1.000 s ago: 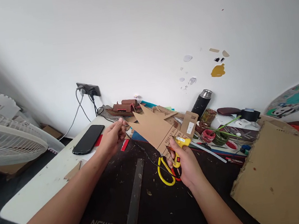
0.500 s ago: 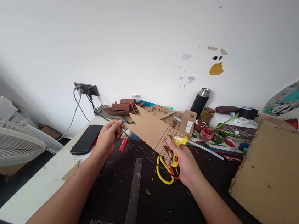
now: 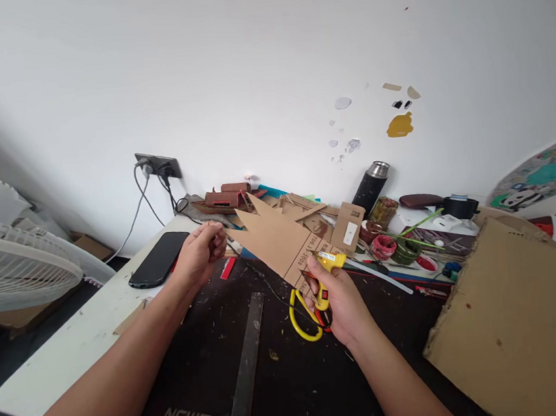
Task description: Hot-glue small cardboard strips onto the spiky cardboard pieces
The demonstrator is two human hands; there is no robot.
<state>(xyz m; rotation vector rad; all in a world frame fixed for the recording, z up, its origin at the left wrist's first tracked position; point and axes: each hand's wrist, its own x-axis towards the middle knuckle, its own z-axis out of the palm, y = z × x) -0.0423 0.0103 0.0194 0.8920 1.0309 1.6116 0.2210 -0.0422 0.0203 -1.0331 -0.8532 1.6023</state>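
Note:
In my right hand is a yellow hot glue gun, a translucent glue stick jutting from its back. The same hand also grips the printed end of a cardboard piece, whose far end is cut into jagged points. My left hand is closed in a pinch beside the leftmost point; what its fingertips hold, if anything, is too small to make out. Yellow-handled scissors lie below the right hand, partly hidden. A metal ruler rests on the dark mat.
A black phone lies on the white table's left side, near a fan. Cardboard scraps, a brown model boat, a black thermos and paint pots line the wall. A large cardboard sheet occupies the right.
Both hands and the cardboard piece look almost unmoved. The whole view has shifted very slightly; the glue gun is still in my right hand.

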